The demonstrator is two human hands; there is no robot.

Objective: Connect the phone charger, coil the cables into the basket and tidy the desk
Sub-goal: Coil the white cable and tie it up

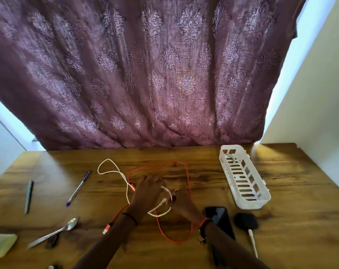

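Observation:
A white cable [108,167] and an orange cable [188,183] lie looped and crossed on the middle of the wooden desk [291,239]. My left hand [147,193] rests over the tangle and grips the white cable. My right hand [181,202] pinches the white cable near its plug end. A black phone [221,218] lies face up just right of my right wrist. Beside it sits a black charger block [246,220] with a short white lead. The white slotted basket [244,175] stands at the back right and holds a coiled white cable at its far end.
Two pens [79,187] [29,197] lie on the left half of the desk. A metal spoon [54,232] lies at the front left, next to a pale green pad [2,244]. A purple patterned curtain [145,74] hangs behind the desk.

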